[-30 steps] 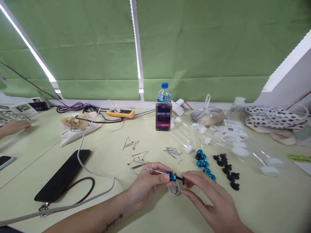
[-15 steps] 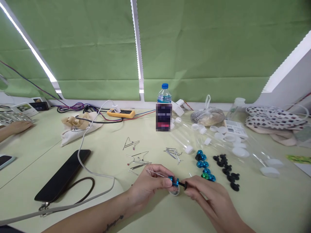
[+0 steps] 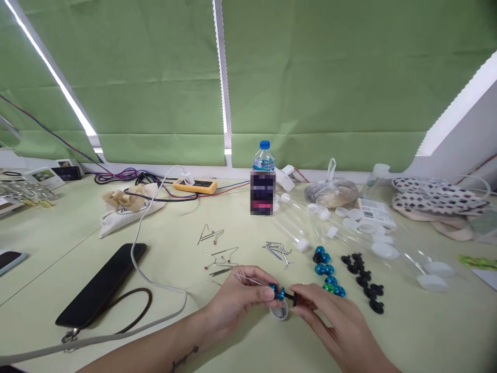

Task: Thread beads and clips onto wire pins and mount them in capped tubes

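Note:
My left hand (image 3: 248,292) is closed, pinching a shiny blue spool-like metal part (image 3: 278,293) between thumb and fingers. A thin metal rod (image 3: 248,278) also sticks out along these fingers. My right hand (image 3: 330,313) grips the disc end of a black stemmed plastic piece (image 3: 294,299), whose stem points at the blue part. Whether the stem tip is inside it I cannot tell. Just below both hands stands a small round white container (image 3: 279,312) with tiny bits in it. Right of my right hand lie several blue parts (image 3: 324,269), one of them green, and several black pieces (image 3: 363,280).
Bent metal rods (image 3: 219,259) and a pile of silver pins (image 3: 276,251) lie beyond my hands. Clear tubes with white caps (image 3: 384,251) spread to the right. A water bottle (image 3: 263,181), a yellow power strip (image 3: 195,185), a black phone (image 3: 101,284) and a white cable (image 3: 143,274) are also there.
The black piece and my right hand have shifted slightly left toward the blue part. Another person's hand at the far left has gone out of view. The camera view has tilted a little.

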A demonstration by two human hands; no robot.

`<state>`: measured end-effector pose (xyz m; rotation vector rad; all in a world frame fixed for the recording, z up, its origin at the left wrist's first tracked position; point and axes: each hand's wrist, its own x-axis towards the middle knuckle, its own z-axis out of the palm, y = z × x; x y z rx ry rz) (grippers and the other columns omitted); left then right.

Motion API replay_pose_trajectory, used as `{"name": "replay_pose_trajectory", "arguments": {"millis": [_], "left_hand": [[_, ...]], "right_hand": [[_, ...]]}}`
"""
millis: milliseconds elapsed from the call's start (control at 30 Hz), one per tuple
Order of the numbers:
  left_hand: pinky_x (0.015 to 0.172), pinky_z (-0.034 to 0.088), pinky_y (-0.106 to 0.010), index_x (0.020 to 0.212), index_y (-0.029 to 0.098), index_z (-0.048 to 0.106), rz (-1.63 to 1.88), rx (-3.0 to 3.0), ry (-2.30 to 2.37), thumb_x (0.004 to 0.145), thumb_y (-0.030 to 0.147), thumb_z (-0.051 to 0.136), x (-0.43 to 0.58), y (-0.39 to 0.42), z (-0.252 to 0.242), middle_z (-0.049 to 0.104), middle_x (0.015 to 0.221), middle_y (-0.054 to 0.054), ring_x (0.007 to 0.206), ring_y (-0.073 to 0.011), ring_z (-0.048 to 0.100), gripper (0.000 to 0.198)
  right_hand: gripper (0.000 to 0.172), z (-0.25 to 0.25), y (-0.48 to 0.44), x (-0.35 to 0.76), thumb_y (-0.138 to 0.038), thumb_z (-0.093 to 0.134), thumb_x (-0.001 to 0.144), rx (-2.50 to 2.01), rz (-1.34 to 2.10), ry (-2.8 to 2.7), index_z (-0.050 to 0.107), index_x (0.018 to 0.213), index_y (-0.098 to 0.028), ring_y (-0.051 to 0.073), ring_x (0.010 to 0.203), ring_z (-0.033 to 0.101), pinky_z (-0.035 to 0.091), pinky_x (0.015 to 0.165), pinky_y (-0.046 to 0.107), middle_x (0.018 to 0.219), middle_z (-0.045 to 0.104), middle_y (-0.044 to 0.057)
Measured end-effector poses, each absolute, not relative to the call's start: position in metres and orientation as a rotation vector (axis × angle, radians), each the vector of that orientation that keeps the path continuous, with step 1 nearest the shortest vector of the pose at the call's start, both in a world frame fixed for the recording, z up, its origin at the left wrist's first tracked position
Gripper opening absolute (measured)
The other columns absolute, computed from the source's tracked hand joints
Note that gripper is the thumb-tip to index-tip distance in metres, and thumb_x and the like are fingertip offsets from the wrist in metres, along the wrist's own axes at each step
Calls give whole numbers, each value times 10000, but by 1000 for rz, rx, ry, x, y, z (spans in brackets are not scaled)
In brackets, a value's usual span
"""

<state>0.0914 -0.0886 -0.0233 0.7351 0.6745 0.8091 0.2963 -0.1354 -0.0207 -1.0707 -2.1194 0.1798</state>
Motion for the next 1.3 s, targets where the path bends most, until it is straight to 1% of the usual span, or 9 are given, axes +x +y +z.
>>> {"name": "replay_pose_trajectory", "arguments": {"millis": [133, 300, 467, 667, 733, 900, 1067, 1200, 1300], "left_hand": [[662, 544, -251, 754, 96, 743, 808, 754, 671, 580, 197, 890, 92, -89, -23, 742, 697, -75, 594, -143, 687, 250], [667, 544, -251, 760, 97, 743, 824, 764, 658, 582, 213, 891, 91, -86, -22, 745, 721, -77, 628, -154, 699, 259], [671, 537, -237, 770, 98, 741, 820, 753, 668, 591, 216, 888, 90, -85, -22, 742, 717, -72, 627, -143, 695, 261], [655, 528, -241, 763, 92, 740, 800, 775, 662, 579, 224, 893, 92, -87, -23, 743, 708, -82, 609, -145, 688, 273], [657, 527, -240, 767, 91, 741, 803, 791, 653, 584, 222, 890, 92, -88, -22, 743, 710, -80, 608, -143, 687, 269], [654, 527, -243, 757, 98, 738, 830, 776, 653, 564, 214, 899, 91, -86, -22, 739, 707, -70, 615, -151, 694, 277], [653, 528, -237, 761, 93, 740, 828, 771, 646, 567, 224, 899, 91, -84, -22, 739, 705, -73, 612, -142, 688, 283], [628, 524, -231, 742, 91, 738, 816, 774, 662, 544, 241, 911, 92, -84, -24, 732, 674, -70, 566, -132, 675, 302], [628, 518, -233, 752, 95, 737, 811, 766, 669, 548, 251, 911, 90, -83, -26, 731, 680, -70, 572, -137, 678, 310]], "right_hand": [[163, -16, -136, 299, -313, 395, 1027, -1095, 233, -2162, 539, 1012, -237, 133, 596, 636, 508, 537, 224, 732, 651, -13], [315, -16, -139, 303, -386, 342, 1028, -1065, 218, -2136, 448, 1267, -212, 160, 747, 681, 565, 662, 253, 919, 665, 58], [240, -22, -138, 300, -209, 459, 979, -1024, 107, -2167, 492, 1217, -211, 180, 836, 687, 568, 752, 277, 1007, 672, 79], [92, -18, -135, 298, -224, 434, 1000, -1041, 174, -2184, 512, 1048, -214, 147, 626, 637, 527, 562, 247, 775, 649, 12], [118, -16, -135, 298, -249, 403, 1014, -1042, 192, -2190, 517, 995, -224, 145, 608, 628, 514, 539, 243, 741, 634, 2], [299, -24, -137, 299, -291, 434, 1005, -1085, 115, -2152, 441, 1288, -193, 161, 733, 681, 572, 656, 261, 916, 680, 63], [210, -33, -137, 299, -233, 460, 996, -1028, -36, -2116, 538, 1191, -227, 182, 890, 709, 581, 774, 264, 1014, 705, 73], [185, -30, -135, 300, -240, 500, 980, -979, 42, -2129, 561, 1153, -216, 149, 729, 720, 591, 670, 207, 895, 727, 37], [264, -32, -133, 302, -295, 515, 975, -1023, 93, -2116, 542, 1225, -213, 140, 680, 713, 597, 636, 203, 909, 731, 42]]}}
